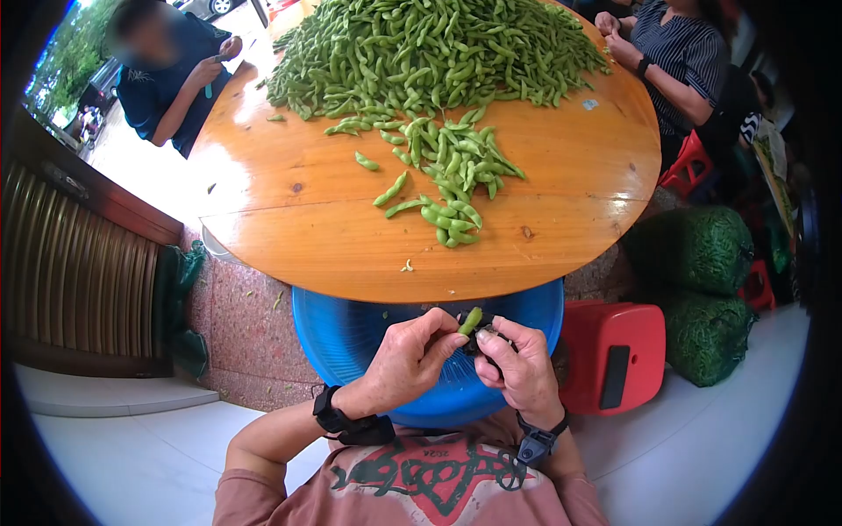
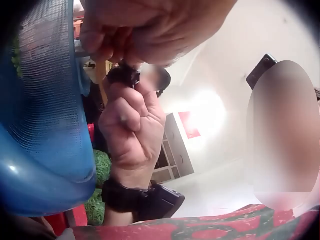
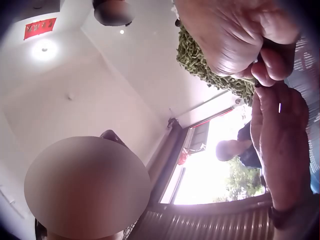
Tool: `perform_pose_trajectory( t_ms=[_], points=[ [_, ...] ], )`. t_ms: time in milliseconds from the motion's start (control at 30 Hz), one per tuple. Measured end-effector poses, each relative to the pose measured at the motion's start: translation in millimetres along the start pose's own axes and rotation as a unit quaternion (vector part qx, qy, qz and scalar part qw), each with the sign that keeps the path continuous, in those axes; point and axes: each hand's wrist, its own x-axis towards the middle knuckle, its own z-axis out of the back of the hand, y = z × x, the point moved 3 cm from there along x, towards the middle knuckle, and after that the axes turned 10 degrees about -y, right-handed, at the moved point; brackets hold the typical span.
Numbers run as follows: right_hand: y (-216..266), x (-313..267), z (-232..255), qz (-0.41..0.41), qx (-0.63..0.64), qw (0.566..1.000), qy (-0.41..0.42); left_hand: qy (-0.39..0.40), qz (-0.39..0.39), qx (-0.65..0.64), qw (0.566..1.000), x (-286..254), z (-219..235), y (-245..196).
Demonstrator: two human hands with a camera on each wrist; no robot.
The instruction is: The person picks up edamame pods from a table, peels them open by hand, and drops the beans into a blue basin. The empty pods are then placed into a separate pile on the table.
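A green pod (image 1: 472,320) is pinched between the thumb and fingers of my left hand (image 1: 410,355), above a blue basket (image 1: 316,337). My right hand (image 1: 524,366) grips a small black tool (image 1: 481,340) whose end meets the pod. In the left wrist view the right hand (image 2: 132,125) has curled fingers round the black tool (image 2: 125,75), below the left hand (image 2: 165,30). The right wrist view shows both hands close together, the left (image 3: 282,140) under the right (image 3: 235,40); the pod cannot be made out there.
A wooden table (image 1: 333,237) bears a large heap of pods (image 1: 438,53) and a smaller group (image 1: 460,162) nearer me. Right of the basket stands a red stool (image 1: 645,351), with green net sacks (image 1: 702,337) beyond. Two people (image 1: 167,88) (image 1: 680,53) are at the table's sides.
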Motion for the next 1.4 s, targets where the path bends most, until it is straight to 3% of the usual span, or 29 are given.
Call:
perform_pose_trajectory(
  t_ms=[33, 133, 267, 333, 367, 400, 433, 467, 567, 600, 667, 700, 733, 767, 800, 933, 1000, 1033, 1100, 1133, 1200, 1233, 1300, 1333, 1400],
  points=[
    [-2.2, 0.2, 1.2, -0.006, 0.011, 1.0, -0.008, -0.005, -0.041, 0.035, 0.999, 0.5, 0.0, -2.4],
    [-6.4, -1.1, 3.2, 0.015, -0.012, 1.0, -0.006, -0.003, -0.06, 0.047, 0.997, -0.7, -0.3, 1.0],
    [-9.8, -3.8, 3.3, 0.026, -0.014, 1.0, -0.005, 0.019, -0.044, 0.05, 0.998, -3.7, 2.1, 6.8],
    [-7.4, -5.3, 2.4, 0.066, -0.027, 0.997, 0.005, 0.095, 0.087, -0.052, 0.99, -6.7, 0.2, 19.4],
    [-5.9, -6.3, 3.3, 0.066, -0.027, 0.997, 0.004, 0.096, 0.088, -0.052, 0.99, -7.2, 0.3, 23.3],
    [-4.5, -7.5, 3.7, 0.038, 0.01, 0.999, 0.024, 0.152, 0.203, -0.256, 0.933, -10.5, -4.5, 29.2],
    [-3.7, -8.0, 4.5, 0.01, 0.046, 0.998, 0.044, 0.198, 0.305, -0.445, 0.818, -13.4, -9.1, 29.0],
    [-2.9, -7.4, 7.0, 0.01, 0.047, 0.998, 0.043, 0.216, 0.324, -0.467, 0.794, -15.0, -9.8, 24.9],
    [-8.1, -6.2, 13.8, -0.054, 0.095, 0.991, 0.08, 0.236, 0.315, -0.477, 0.785, -15.4, -13.5, 27.0],
    [-11.5, -4.8, 18.8, -0.027, 0.042, 0.997, 0.062, 0.236, 0.315, -0.478, 0.785, -14.5, -14.0, 28.2],
    [-15.7, -1.1, 20.0, -0.001, -0.01, 0.999, 0.044, 0.201, 0.235, -0.267, 0.913, -6.9, -11.5, 33.2],
    [-10.0, 0.2, 16.9, 0.16, -0.167, 0.973, 0.017, 0.201, 0.236, -0.267, 0.913, -4.9, -12.8, 29.5],
    [-5.1, -2.2, 12.5, 0.313, -0.315, 0.896, -0.011, 0.163, 0.19, -0.148, 0.957, -1.6, -11.5, 23.6],
    [-5.4, -8.6, 8.8, 0.302, -0.315, 0.9, -0.012, 0.124, 0.15, -0.028, 0.98, -4.3, -8.9, 16.8],
    [-3.8, -10.4, 6.4, 0.311, -0.33, 0.891, -0.024, 0.105, 0.106, 0.011, 0.989, -3.9, -8.4, 15.7],
    [-6.8, -10.7, 6.2, 0.329, -0.366, 0.869, -0.047, 0.097, 0.044, 0.059, 0.993, -7.4, -13.1, 12.1],
    [-7.1, -10.0, 6.6, 0.338, -0.377, 0.86, -0.058, 0.072, -0.049, 0.092, 0.992, -11.8, -16.4, 9.4],
    [-6.7, -8.7, 8.1, 0.335, -0.378, 0.861, -0.059, 0.072, -0.048, 0.092, 0.992, -12.1, -15.6, 8.9],
    [-7.8, -7.3, 11.2, 0.33, -0.379, 0.863, -0.061, 0.118, 0.03, 0.022, 0.992, -12.2, -15.1, 10.1],
    [-10.2, 0.5, 14.5, 0.328, -0.383, 0.862, -0.06, 0.115, 0.021, 0.024, 0.993, -5.3, -13.1, 14.2],
    [-13.2, 0.6, 15.0, 0.315, -0.387, 0.865, -0.059, 0.181, 0.22, -0.099, 0.953, -7.0, -12.4, 24.8],
    [-13.4, -0.5, 13.5, 0.328, -0.395, 0.855, -0.068, 0.18, 0.221, -0.099, 0.953, -7.7, -12.8, 27.2],
    [-14.3, -0.6, 9.6, 0.342, -0.403, 0.845, -0.078, 0.145, 0.287, -0.254, 0.912, -9.5, -16.0, 34.8],
    [-14.4, -0.6, 7.1, 0.364, -0.415, 0.829, -0.089, 0.145, 0.287, -0.254, 0.912, -9.3, -18.6, 37.6],
    [-15.5, -0.7, 0.8, 0.386, -0.427, 0.812, -0.1, 0.064, 0.367, -0.422, 0.827, -10.0, -24.1, 45.8]
  ],
)
